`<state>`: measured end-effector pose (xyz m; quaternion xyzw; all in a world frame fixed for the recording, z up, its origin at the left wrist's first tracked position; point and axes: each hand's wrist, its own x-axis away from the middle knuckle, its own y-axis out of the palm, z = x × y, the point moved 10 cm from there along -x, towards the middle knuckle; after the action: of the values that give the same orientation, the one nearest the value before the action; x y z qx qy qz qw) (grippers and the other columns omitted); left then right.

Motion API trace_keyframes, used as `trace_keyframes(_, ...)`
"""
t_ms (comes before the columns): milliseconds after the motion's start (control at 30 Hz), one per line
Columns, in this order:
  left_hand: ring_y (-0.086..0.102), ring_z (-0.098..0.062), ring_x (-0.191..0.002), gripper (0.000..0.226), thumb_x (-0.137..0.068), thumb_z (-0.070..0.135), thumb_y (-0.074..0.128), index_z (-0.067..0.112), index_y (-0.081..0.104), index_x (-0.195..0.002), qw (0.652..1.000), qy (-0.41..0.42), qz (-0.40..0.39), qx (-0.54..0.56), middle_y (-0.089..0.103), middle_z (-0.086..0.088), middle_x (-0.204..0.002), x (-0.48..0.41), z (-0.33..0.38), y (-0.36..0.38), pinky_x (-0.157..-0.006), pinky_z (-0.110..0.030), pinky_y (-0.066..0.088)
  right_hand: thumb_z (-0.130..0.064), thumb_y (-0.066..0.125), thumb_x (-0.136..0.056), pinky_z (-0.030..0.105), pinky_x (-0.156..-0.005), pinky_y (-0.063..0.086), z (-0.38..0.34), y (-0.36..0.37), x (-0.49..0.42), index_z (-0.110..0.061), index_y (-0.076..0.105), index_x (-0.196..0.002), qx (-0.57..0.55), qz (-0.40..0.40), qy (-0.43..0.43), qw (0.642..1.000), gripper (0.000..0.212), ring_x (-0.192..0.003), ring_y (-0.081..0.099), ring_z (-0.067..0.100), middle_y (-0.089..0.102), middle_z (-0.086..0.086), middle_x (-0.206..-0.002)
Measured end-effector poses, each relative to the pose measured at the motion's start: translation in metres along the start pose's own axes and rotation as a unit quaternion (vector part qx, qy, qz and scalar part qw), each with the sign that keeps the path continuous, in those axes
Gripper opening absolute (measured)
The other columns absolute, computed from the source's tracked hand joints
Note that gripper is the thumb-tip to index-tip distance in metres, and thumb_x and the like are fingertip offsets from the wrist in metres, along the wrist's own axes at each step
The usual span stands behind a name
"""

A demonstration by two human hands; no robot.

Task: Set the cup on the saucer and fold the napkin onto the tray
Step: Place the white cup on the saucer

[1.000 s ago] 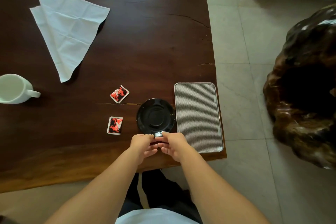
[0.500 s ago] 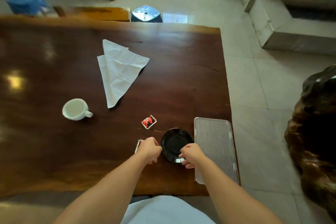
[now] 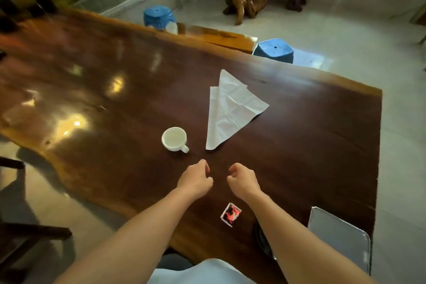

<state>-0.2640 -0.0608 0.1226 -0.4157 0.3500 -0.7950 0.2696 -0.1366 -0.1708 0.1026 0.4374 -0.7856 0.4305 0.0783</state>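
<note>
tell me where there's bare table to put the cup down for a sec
Widest bare stretch: left of the cup, across the glossy table. Also clear: right of the napkin toward the table's edge. Crowded: the near right corner, with packet, saucer and tray.

Table [image 3: 115, 104] – glossy dark wood; cup [image 3: 174, 139] – smooth white ceramic; napkin [image 3: 228, 108] creased cloth.

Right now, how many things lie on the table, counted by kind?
Cup: 1
Napkin: 1
Packet: 1
Saucer, mostly hidden behind the right arm: 1
Tray: 1
Total: 5
</note>
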Motion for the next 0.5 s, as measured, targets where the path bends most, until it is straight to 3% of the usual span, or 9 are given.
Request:
trace_keyframes(200,0.063,-0.019,-0.096,0.020,-0.091,0.024,0.064,0.025,0.055,-0.108,0.997,-0.072,-0.005,0.021,0.065,-0.001,-0.107,-0.041,-0.084,-0.024,-0.082,-0.036,0.056,-0.013,0.057,-0.091,0.030,-0.076,0.054,-0.058,0.044,-0.037,-0.017,0.061,-0.122,-0.012,-0.043,-0.013,0.999,0.032,-0.078,0.060,0.010,0.063,-0.004,-0.093)
trace_keyframes(367,0.064,-0.021,-0.096,0.017,-0.089,0.026,0.065,0.025,0.055,-0.102,0.990,-0.123,-0.018,0.068,0.066,-0.001,-0.105,-0.084,-0.137,-0.030,-0.082,-0.035,0.054,-0.014,0.057,-0.090,0.032,-0.082,0.055,-0.091,0.075,-0.070,-0.017,0.061,-0.124,0.016,-0.063,-0.008,0.998,0.035,-0.092,0.066,0.019,0.070,0.004,-0.108)
trace_keyframes(500,0.069,-0.023,-0.086,0.019,-0.083,0.027,0.067,0.027,0.052,-0.095,0.977,-0.163,-0.055,0.127,0.069,-0.003,-0.097,-0.120,-0.168,-0.017,-0.080,-0.039,0.060,-0.016,0.056,-0.089,0.041,-0.085,0.059,-0.106,0.094,-0.104,-0.020,0.060,-0.124,0.038,-0.069,0.014,0.997,0.036,-0.093,0.068,0.022,0.069,0.006,-0.110)
